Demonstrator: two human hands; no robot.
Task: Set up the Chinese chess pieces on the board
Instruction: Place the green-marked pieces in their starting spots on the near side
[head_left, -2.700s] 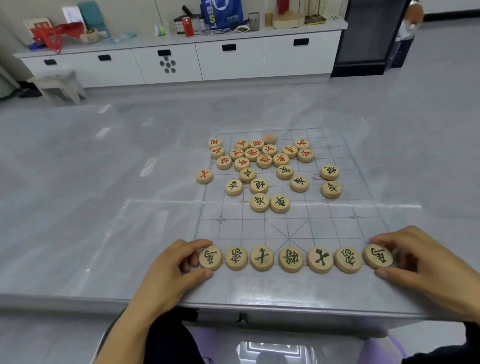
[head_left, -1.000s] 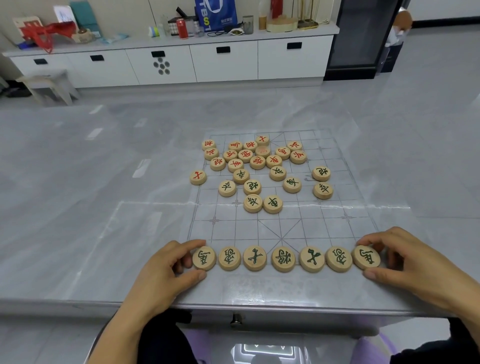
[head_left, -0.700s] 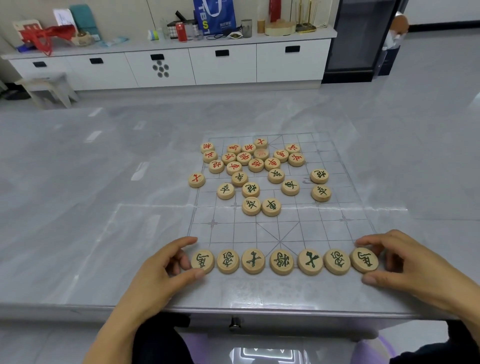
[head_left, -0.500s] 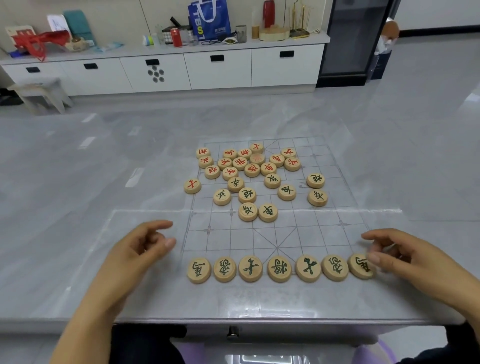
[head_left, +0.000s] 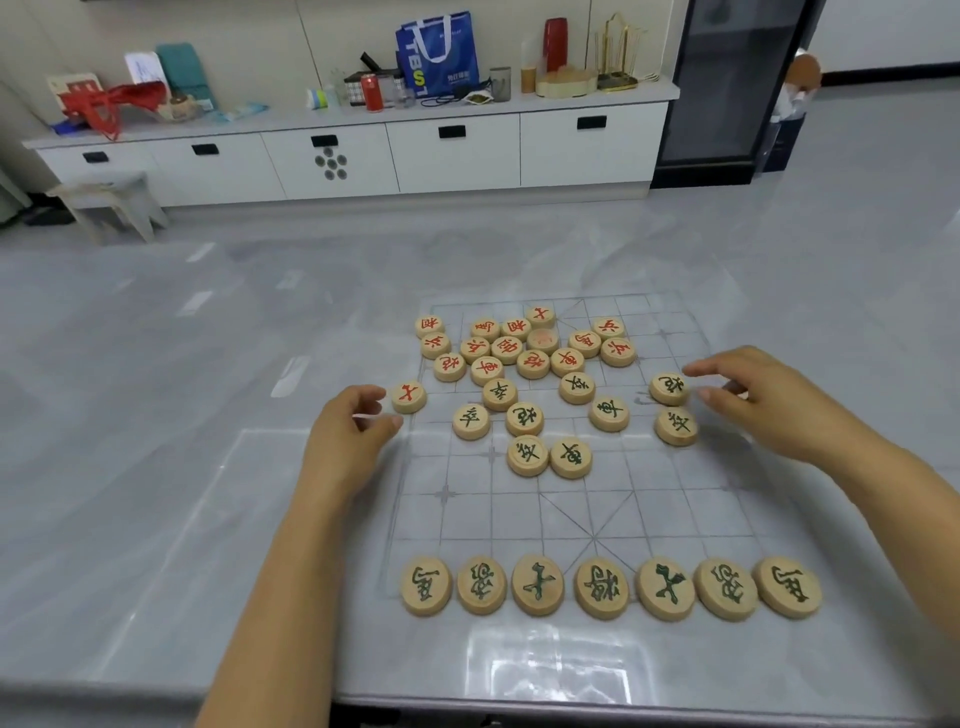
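Observation:
A clear chess board (head_left: 582, 509) with grey lines lies on the grey table. Several wooden pieces with green characters form a row (head_left: 602, 587) along its near edge. Loose green pieces (head_left: 524, 418) lie mid-board, and a cluster of red pieces (head_left: 519, 345) sits at the far side. My left hand (head_left: 353, 431) hovers just left of the board, fingers curled, next to a lone red piece (head_left: 409, 397), holding nothing. My right hand (head_left: 763, 400) reaches in from the right, fingertips beside a green piece (head_left: 669, 387); I cannot tell if it touches.
The table's near edge (head_left: 467, 701) runs close below the row of pieces. Beyond the table stand white cabinets (head_left: 363, 156) with a blue bag and clutter on top, a small stool (head_left: 109, 202) at left and a dark cabinet (head_left: 727, 88) at right.
Both hands have left the ends of the near row and moved forward to mid-board, the left toward the lone red piece, the right toward the green pieces at right.

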